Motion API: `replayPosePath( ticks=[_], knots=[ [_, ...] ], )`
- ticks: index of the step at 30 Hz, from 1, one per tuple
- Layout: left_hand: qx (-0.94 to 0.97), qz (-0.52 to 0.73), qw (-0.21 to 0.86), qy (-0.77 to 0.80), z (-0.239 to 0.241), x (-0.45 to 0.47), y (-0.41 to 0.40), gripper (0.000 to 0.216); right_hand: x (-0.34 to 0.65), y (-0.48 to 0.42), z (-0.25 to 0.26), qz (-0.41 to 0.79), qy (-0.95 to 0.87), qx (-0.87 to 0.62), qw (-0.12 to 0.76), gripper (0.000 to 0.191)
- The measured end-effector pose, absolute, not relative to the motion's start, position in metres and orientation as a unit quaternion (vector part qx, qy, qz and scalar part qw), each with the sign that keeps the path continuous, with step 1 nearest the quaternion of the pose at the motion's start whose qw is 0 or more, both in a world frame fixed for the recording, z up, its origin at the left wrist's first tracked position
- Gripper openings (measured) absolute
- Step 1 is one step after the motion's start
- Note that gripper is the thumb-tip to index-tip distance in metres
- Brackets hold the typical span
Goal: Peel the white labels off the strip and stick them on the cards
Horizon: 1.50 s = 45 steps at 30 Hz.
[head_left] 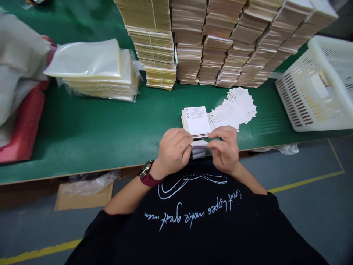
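At the table's front edge, close to my body, both hands pinch a small whitish sheet (199, 148) that is bent and partly shaded. My left hand (175, 148), with a watch on its wrist, is closed on the sheet's left side. On the opposite side my right hand (224, 147) grips it between thumb and fingers. Just beyond the fingers sits a small pile of square printed cards (197, 119). A fanned spread of white cards (234, 108) lies against the pile's right side. Whether the sheet is paper or a thin sleeve I cannot tell.
Tall stacks of cards (217, 40) and a banded yellowish stack (154, 48) line the back. Clear plastic sleeves (88, 66) lie at left, near a red bundle (24, 121). A white perforated basket (303, 92) stands at right on the green table (91, 129).
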<state>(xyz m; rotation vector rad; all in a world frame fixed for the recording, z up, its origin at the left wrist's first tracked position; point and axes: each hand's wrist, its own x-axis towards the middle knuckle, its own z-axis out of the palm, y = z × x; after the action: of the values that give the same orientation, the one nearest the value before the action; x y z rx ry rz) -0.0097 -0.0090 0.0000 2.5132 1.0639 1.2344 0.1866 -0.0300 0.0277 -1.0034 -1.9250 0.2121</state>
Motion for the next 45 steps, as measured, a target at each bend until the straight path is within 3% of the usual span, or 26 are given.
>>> replayPosePath(
  ticks=[5, 14, 18, 22, 24, 27, 31, 36, 42, 45],
  knots=[
    [0.838, 0.425, 0.068, 0.334, -0.010, -0.009, -0.003, 0.012, 0.189, -0.002, 0.031, 0.170, -0.650, -0.527, 0.521, 0.007],
    [0.847, 0.415, 0.047, 0.329, -0.014, -0.006, -0.005, 0.017, 0.175, 0.035, 0.018, 0.343, -0.604, -0.599, 0.398, 0.007],
    [0.855, 0.397, 0.050, 0.330, -0.017, -0.006, -0.005, 0.019, 0.171, 0.032, 0.016, 0.310, -0.629, -0.613, 0.364, 0.007],
    [0.865, 0.381, 0.024, 0.325, -0.018, -0.004, -0.005, 0.017, 0.167, 0.032, 0.024, 0.174, -0.695, -0.641, 0.276, 0.006],
    [0.866, 0.379, 0.018, 0.326, -0.018, -0.004, -0.005, 0.016, 0.170, 0.035, 0.030, 0.133, -0.692, -0.663, 0.253, 0.022],
    [0.865, 0.378, 0.037, 0.328, -0.018, -0.005, -0.006, 0.017, 0.179, 0.039, 0.032, 0.174, -0.654, -0.690, 0.256, 0.038],
    [0.866, 0.381, 0.054, 0.321, -0.018, -0.005, -0.008, 0.016, 0.191, 0.045, 0.017, 0.316, -0.614, -0.667, 0.280, 0.034],
    [0.876, 0.371, 0.032, 0.307, -0.016, -0.002, -0.007, 0.013, 0.195, 0.050, 0.002, 0.407, -0.564, -0.622, 0.361, 0.027],
    [0.887, 0.348, 0.012, 0.303, -0.015, -0.001, -0.006, 0.009, 0.197, 0.053, 0.005, 0.418, -0.558, -0.612, 0.372, 0.021],
    [0.889, 0.342, 0.010, 0.306, -0.016, -0.001, -0.006, 0.008, 0.199, 0.051, 0.008, 0.366, -0.594, -0.631, 0.339, 0.013]
  ],
)
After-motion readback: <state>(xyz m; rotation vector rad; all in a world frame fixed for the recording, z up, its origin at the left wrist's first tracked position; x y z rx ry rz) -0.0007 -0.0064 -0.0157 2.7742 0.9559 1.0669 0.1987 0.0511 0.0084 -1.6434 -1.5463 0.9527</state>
